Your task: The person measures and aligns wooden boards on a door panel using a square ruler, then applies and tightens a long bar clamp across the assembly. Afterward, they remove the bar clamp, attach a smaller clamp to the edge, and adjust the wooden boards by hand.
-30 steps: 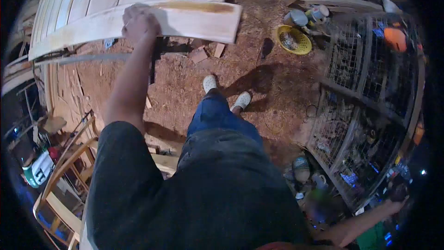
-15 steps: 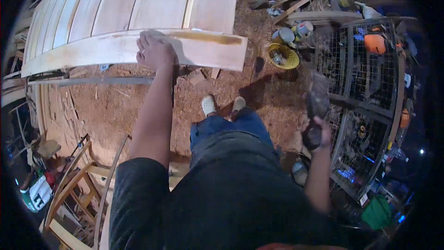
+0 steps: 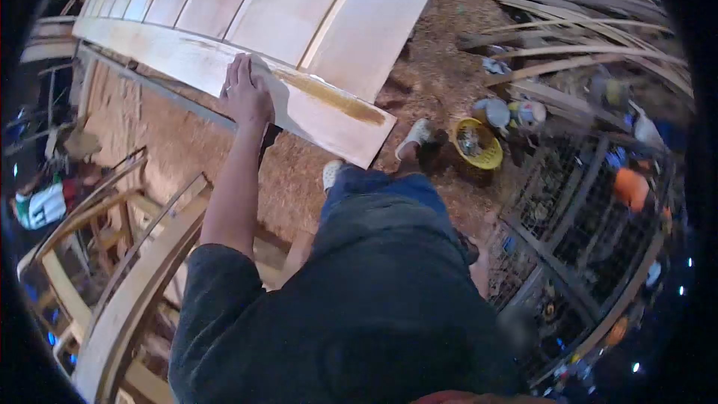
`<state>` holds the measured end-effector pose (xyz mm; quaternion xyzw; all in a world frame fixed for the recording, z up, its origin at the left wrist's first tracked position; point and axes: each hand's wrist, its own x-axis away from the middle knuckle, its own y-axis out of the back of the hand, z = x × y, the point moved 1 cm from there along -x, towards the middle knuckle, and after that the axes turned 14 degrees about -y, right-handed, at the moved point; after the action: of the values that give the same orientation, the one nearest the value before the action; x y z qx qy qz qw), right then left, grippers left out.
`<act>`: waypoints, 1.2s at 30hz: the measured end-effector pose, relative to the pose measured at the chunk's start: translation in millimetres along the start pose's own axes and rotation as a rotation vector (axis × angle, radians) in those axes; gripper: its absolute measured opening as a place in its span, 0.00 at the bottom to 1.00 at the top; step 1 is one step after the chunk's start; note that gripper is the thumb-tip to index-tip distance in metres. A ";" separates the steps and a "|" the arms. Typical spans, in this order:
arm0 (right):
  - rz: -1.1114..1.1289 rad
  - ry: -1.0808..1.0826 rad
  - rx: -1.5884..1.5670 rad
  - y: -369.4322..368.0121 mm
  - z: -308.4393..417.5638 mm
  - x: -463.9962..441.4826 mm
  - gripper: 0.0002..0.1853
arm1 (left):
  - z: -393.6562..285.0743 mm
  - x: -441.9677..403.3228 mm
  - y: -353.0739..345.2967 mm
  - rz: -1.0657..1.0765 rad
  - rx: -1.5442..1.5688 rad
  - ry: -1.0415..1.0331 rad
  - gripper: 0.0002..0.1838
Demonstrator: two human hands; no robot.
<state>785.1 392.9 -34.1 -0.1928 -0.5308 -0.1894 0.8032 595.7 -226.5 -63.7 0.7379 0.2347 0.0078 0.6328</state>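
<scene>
A large panel of pale wooden slats [image 3: 288, 7] stretches across the upper left, with a wide board [image 3: 314, 116] along its near edge. A yellow-brown streak marks that board near its right end. My left hand [image 3: 248, 97] lies on the board with its fingers flat and close together. Beside my right hip, my right hand [image 3: 481, 265] is low and largely hidden by my body. Part of a dark object [image 3: 469, 248] shows at it; its shape cannot be made out.
A yellow basket [image 3: 479, 144] and paint-like cans [image 3: 492, 112] stand right of my feet. Loose wooden strips [image 3: 576, 52] lie at the upper right, above a metal mesh frame [image 3: 572, 236]. Curved wooden furniture parts [image 3: 138, 292] stand at lower left. Debris covers the floor.
The view has turned, so the panel now slants down to the right. My left hand stays on its board. My right hand, holding a dark object, has come from far right to my hip.
</scene>
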 end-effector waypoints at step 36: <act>-0.367 -0.186 1.498 -142.4 421.5 -168.1 0.28 | -246.8 -405.9 -172.7 0.100 0.357 -0.086 0.17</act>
<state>322.7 503.4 -21.7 0.4773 -0.6058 0.1067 0.6275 100.2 -126.2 -60.7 0.8487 0.1683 -0.0341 0.5002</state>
